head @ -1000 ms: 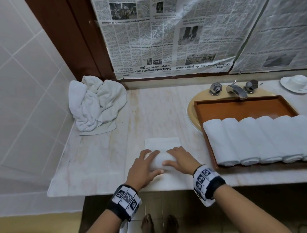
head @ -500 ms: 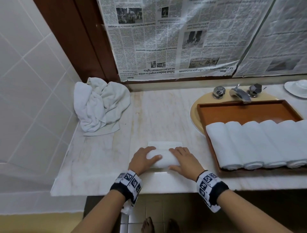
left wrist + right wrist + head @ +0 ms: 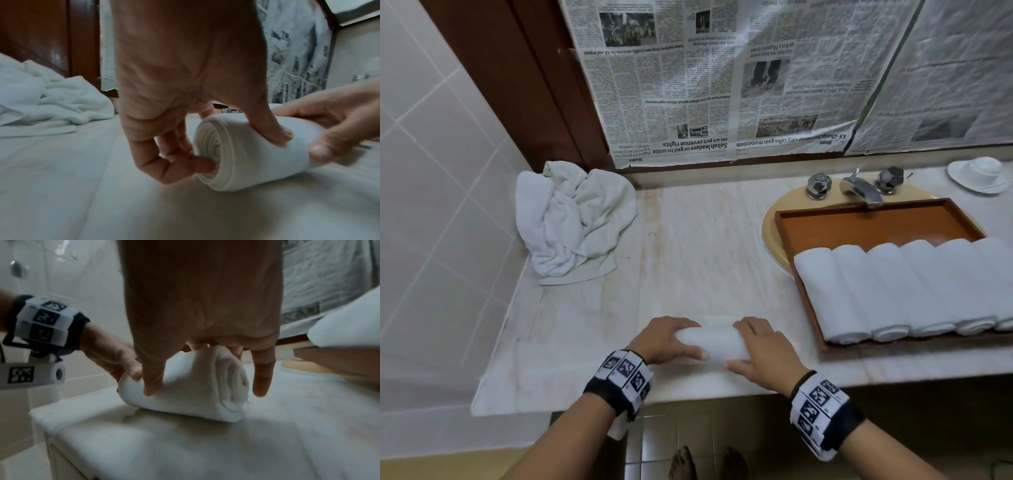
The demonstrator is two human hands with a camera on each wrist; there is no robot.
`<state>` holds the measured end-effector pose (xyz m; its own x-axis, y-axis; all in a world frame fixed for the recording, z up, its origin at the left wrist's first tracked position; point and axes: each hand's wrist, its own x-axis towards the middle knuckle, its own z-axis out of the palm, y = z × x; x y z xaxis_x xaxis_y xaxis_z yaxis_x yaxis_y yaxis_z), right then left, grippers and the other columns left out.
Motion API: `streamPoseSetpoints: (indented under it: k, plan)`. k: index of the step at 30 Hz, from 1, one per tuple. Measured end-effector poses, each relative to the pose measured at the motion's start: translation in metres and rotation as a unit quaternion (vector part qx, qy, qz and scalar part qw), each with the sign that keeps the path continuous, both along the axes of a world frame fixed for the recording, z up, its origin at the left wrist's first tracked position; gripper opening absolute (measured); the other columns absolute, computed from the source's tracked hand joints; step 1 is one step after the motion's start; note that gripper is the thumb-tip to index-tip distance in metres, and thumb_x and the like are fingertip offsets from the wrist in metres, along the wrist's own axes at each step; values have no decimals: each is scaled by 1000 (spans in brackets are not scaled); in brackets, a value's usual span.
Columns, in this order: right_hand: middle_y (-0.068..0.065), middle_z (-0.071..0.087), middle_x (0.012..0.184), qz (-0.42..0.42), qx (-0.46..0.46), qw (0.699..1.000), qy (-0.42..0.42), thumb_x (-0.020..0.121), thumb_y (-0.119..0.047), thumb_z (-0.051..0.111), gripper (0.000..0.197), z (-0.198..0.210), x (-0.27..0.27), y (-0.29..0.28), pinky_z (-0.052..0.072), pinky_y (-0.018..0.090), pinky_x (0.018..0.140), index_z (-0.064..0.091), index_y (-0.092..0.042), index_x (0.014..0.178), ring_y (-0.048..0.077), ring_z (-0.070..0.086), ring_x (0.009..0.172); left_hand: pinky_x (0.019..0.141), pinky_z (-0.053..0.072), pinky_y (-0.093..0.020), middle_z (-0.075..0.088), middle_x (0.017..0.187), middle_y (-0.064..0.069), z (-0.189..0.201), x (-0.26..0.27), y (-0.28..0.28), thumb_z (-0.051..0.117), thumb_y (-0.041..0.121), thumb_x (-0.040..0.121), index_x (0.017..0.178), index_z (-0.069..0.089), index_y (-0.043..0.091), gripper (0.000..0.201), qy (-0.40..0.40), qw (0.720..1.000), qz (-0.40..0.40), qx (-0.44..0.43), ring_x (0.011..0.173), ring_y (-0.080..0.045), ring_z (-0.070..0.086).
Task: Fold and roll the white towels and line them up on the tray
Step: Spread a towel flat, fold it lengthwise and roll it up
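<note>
A heap of unfolded towels [image 3: 571, 219] is piled at the far left of the marble counter [image 3: 698, 240], against the tiled wall. At the right, a wooden tray [image 3: 873, 222] is set over the basin, below the tap [image 3: 861, 188]; six rolled towels [image 3: 907, 291] are lined up side by side on its near half, though the rightmost is cut off by the frame edge. A white dish [image 3: 977, 174] is placed at the far right.

The rolled towel [image 3: 710, 342] lies on the counter near its near edge, left of the tray and apart from it. It is gripped at both ends: the left hand [image 3: 666, 341] is curled round the left end, thumb on the near side and a fingertip pressed against the spiral end face [image 3: 213, 152]; the right hand [image 3: 765, 356] is curled over the right end, with the little finger [image 3: 262, 379] held just off the end face.
</note>
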<state>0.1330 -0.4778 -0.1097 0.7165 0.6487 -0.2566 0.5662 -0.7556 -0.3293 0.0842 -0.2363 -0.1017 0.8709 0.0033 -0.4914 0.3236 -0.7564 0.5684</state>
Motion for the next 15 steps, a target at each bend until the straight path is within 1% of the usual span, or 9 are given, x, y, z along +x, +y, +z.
streamPoseSetpoints:
  k: [2,5,6,8,10,11,12,14,15]
  plan:
    - [1,31,146,-28,-7,999,33,82,-67,59,79,3,6,2,39,38,102,37,-20,141,22,30,134,91,45,-26,62,119,9,3,10,0,82,59,69,119,70,30,59,25,999,-16,-18,112,-13,55]
    - [-1,31,142,-83,21,985,148,73,-72,66,84,8,23,6,37,41,105,43,-22,137,22,28,133,110,35,-35,41,137,11,4,22,4,81,63,68,121,68,32,63,57,998,16,-27,130,-13,39]
    - [-2,35,138,-92,24,981,168,71,-73,68,84,9,29,7,38,42,104,45,-23,135,22,32,130,109,34,-33,41,136,13,4,27,5,79,65,68,122,68,31,65,65,997,26,-32,131,-14,39]
    - [-1,42,133,-97,12,978,185,69,-76,66,88,11,40,8,39,44,104,45,-26,138,22,38,126,95,42,-29,54,124,12,8,33,4,75,66,74,117,67,26,59,57,998,22,-34,121,-17,52]
    - [0,46,134,-99,-4,974,204,68,-80,63,94,13,48,10,39,45,105,43,-26,142,23,42,126,91,43,-28,58,123,7,12,37,2,70,64,80,129,58,27,63,59,998,26,-27,114,-17,54]
    - [0,51,130,-94,-11,973,210,66,-82,62,92,15,50,11,41,44,103,48,-25,138,24,46,122,91,43,-28,56,130,5,12,39,1,68,66,80,136,52,28,69,68,997,27,-25,115,-17,53]
    - [0,57,122,-86,-21,973,213,63,-85,60,87,16,52,12,45,42,98,57,-25,126,24,53,114,91,45,-29,53,136,3,12,41,1,68,68,79,140,48,29,75,83,996,27,-26,116,-17,52]
    - [1,64,99,-88,-36,970,224,56,-88,59,77,18,53,13,51,38,85,62,-23,97,24,61,94,87,56,-34,52,135,2,17,45,-2,67,68,78,139,47,30,74,130,991,24,-32,113,-21,57]
    - [1,65,95,-94,-37,967,234,55,-88,61,75,19,51,13,51,37,81,61,-22,91,23,62,89,87,58,-37,54,131,1,21,45,-4,67,66,80,136,49,30,70,153,987,15,-36,110,-23,59]
